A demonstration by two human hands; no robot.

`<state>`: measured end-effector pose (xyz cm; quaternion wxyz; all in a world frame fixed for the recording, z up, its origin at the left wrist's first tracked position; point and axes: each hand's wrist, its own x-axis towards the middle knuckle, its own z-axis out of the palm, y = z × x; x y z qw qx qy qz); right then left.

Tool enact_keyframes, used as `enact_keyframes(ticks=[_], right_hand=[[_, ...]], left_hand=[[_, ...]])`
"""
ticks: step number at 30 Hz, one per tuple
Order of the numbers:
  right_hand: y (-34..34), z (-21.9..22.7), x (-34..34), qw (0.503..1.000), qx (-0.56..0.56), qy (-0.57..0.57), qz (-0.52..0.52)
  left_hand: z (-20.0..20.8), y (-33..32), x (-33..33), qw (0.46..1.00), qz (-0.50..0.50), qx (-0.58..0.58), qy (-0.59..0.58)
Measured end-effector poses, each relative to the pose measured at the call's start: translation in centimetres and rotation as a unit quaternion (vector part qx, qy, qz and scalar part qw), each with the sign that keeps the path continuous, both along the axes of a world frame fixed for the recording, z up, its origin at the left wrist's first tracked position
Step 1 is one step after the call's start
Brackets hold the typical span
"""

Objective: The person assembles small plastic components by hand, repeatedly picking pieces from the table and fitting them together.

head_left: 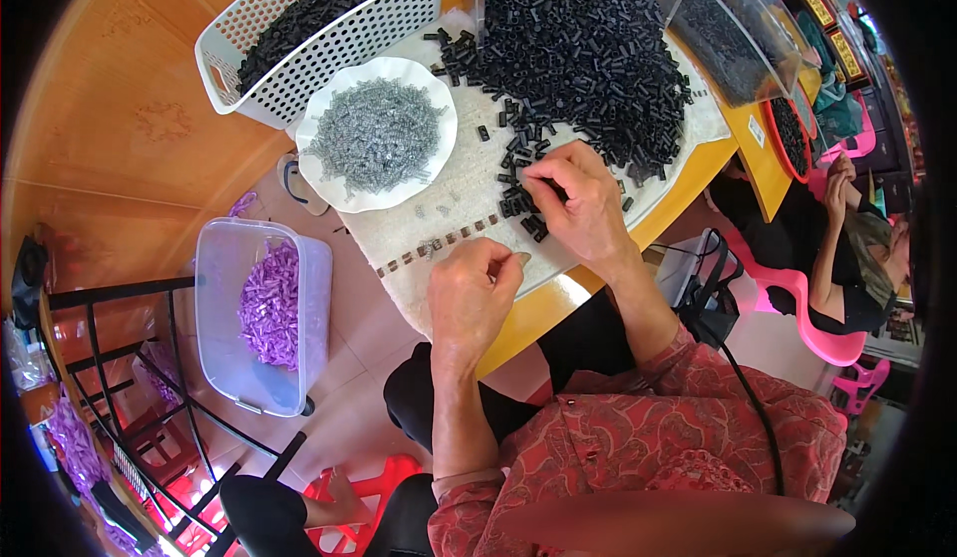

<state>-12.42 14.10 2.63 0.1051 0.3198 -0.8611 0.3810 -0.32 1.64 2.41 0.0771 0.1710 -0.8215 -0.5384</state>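
Over the front edge of the cloth-covered table (399, 233), my left hand (467, 300) is closed, thumb pressed against the curled fingers. What it holds, if anything, is hidden. My right hand (581, 208) pinches with thumb and forefinger at the near edge of a big heap of small black plastic pieces (588, 59). Anything between those fingertips is too small to make out. Loose black pieces (518, 201) lie just beside them. Left of my hands, a white scalloped plate (311, 163) holds a mound of small clear pieces (377, 139). Several clear bits (431, 208) are scattered on the cloth.
A white perforated basket (329, 44) of black pieces stands at the back left. Clear bins (733, 34) sit at the back right. Below the table's left side is a translucent tub (214, 308) with purple pieces (271, 308). Another person (847, 248) sits at the right.
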Motion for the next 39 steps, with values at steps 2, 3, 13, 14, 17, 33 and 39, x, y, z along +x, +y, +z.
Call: enact_keyframes(ticks=[2, 3, 13, 14, 17, 33, 39], right_hand=[[-0.6, 0.2, -0.1, 1.000, 0.017, 0.013, 0.007], [-1.0, 0.4, -0.1, 0.999, 0.032, 0.030, 0.008], [-2.5, 0.5, -0.3, 0.982, 0.167, 0.079, 0.034], [-2.4, 0.5, -0.3, 0.982, 0.167, 0.080, 0.036], [-2.3, 0.5, -0.3, 0.982, 0.162, 0.083, 0.042], [-1.6, 1.8, 2.1, 0.910, -0.122, -0.369, 0.144], [-1.6, 2.1, 2.3, 0.856, -0.181, -0.459, 0.158]], left_hand=[[0.0, 0.1, 0.0, 1.000, -0.002, -0.012, -0.011], [0.0, 0.1, 0.0, 0.999, -0.004, -0.025, -0.021], [-0.4, -0.1, 0.0, 0.999, -0.002, -0.048, -0.012], [-0.7, -0.3, 0.1, 0.999, 0.012, -0.031, 0.016], [-1.1, -0.4, 0.1, 0.998, 0.046, 0.014, 0.050], [-1.9, -0.7, -0.7, 0.942, 0.120, 0.274, 0.155], [-1.1, -0.8, -0.5, 0.937, 0.124, 0.261, 0.195]])
